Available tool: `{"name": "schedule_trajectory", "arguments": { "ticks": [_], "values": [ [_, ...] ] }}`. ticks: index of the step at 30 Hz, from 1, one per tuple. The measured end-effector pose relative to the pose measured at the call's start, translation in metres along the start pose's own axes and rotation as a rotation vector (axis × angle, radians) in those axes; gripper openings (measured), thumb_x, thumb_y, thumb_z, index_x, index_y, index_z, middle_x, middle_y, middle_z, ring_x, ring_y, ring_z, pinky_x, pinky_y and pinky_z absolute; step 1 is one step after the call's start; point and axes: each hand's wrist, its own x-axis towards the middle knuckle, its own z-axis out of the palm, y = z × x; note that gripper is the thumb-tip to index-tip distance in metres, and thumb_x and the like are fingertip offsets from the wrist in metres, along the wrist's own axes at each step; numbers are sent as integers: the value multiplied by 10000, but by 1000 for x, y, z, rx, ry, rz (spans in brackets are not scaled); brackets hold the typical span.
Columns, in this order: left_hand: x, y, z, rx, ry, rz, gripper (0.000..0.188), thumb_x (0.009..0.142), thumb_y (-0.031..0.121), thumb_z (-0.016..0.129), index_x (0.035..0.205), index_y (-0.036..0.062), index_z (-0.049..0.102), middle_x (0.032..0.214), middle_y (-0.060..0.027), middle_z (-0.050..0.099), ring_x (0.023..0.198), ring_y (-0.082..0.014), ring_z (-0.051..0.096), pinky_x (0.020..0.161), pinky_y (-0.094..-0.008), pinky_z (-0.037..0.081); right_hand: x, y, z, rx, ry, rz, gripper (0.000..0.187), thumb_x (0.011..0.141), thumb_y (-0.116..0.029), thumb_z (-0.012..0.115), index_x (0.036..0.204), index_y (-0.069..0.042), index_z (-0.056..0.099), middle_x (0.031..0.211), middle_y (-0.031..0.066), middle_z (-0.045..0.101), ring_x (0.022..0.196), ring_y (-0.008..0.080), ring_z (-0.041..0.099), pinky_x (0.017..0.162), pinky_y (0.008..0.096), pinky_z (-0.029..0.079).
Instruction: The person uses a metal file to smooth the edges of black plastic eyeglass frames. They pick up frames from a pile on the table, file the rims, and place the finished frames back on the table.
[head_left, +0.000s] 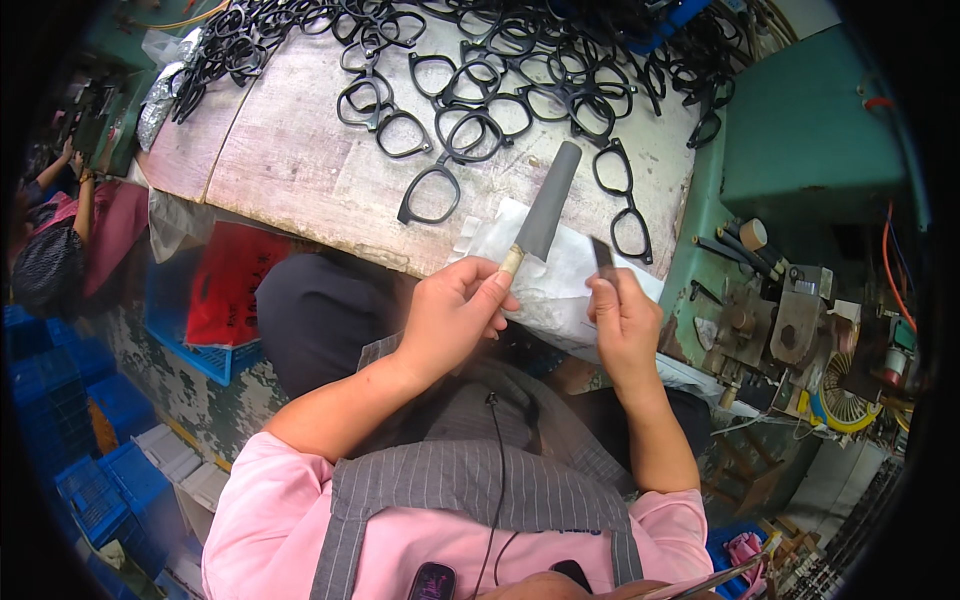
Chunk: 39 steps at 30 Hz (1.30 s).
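My left hand (455, 315) is closed round the pale handle of a grey tapered tool (550, 205), like a file or sanding stick, which points up and away over the table edge. In my right hand (627, 322) a short, dark, narrow piece (602, 255) is pinched between thumb and fingers. It is partly hidden, so its kind is unclear. The two hands are apart, above a white sheet (575, 265) at the table's near edge. Just beyond the right hand lies a black eyeglass frame (622, 195), and another frame (430, 195) lies beyond the left.
Many black eyeglass frames (490, 85) are heaped across the far part of the worn table (280, 140). A green machine cabinet (815, 130) and metal tooling (800, 315) stand at right. Blue crates (105, 490) and a red bag (235, 285) are at left, with another person (95, 230) beyond.
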Motion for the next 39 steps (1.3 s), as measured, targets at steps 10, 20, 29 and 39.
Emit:
{"name": "schedule_trajectory", "arguments": {
  "ticks": [10, 20, 29, 39],
  "values": [
    [-7, -2, 12, 6, -40, 48, 184, 950, 160, 592, 1030, -6, 579, 810, -58, 671, 608, -63, 574, 552, -208, 486, 14, 0, 14, 941, -191, 607, 297, 798, -178, 753, 982, 4, 606, 626, -66, 456, 476, 19, 335, 426, 200, 219],
    [-8, -10, 19, 336, 69, 279, 140, 887, 113, 674, 946, 10, 601, 726, -20, 649, 589, -48, 564, 522, -206, 463, 8, -9, 22, 857, -178, 556, 277, 789, -152, 762, 957, 12, 616, 689, -32, 545, 468, 21, 356, 414, 195, 230],
    [-2, -18, 19, 567, 193, 565, 164, 840, 87, 711, 825, 2, 571, 631, -89, 573, 522, -137, 539, 496, -272, 440, 5, -13, 28, 839, -71, 560, 148, 822, -77, 713, 894, -26, 594, 670, -45, 505, 487, 24, 367, 428, 205, 252],
    [2, -22, 21, 791, 239, 778, 159, 775, 60, 717, 822, 18, 571, 696, -145, 562, 623, -338, 562, 548, -392, 453, -3, -13, 36, 898, 9, 529, 71, 850, -22, 648, 917, -9, 628, 708, -43, 551, 516, 14, 410, 446, 199, 286]
  ]
}}
